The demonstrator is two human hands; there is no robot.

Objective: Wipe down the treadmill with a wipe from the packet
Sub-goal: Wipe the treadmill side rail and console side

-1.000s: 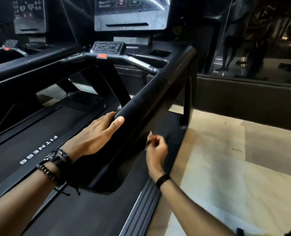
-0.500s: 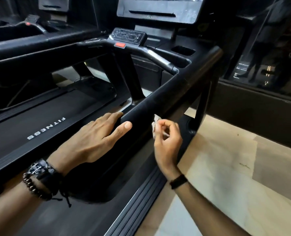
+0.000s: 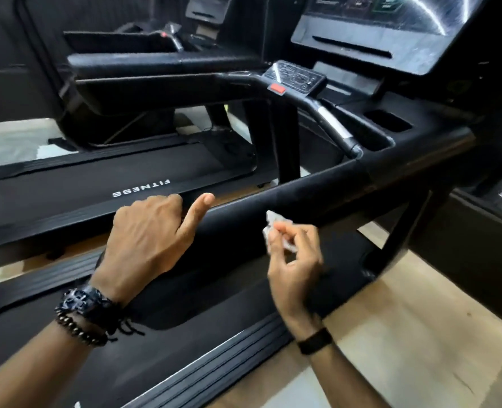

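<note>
The left hand (image 3: 149,234) gripped the treadmill's side rail (image 3: 317,187); the right hand (image 3: 295,254) pinched a crumpled wipe (image 3: 270,222) beside it.

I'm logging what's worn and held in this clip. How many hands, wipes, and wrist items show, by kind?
Hands: 2, the left hand on the handrail, the right hand pinching the wipe.
Wipes: 1, the white wipe.
Dark bracelets on the left wrist: 2, a wide one and a beaded one.
Black band on the right wrist: 1.
Total: 6

second treadmill (image 3: 102,184), pale floor (image 3: 405,334), dark wall (image 3: 2,39)
</note>
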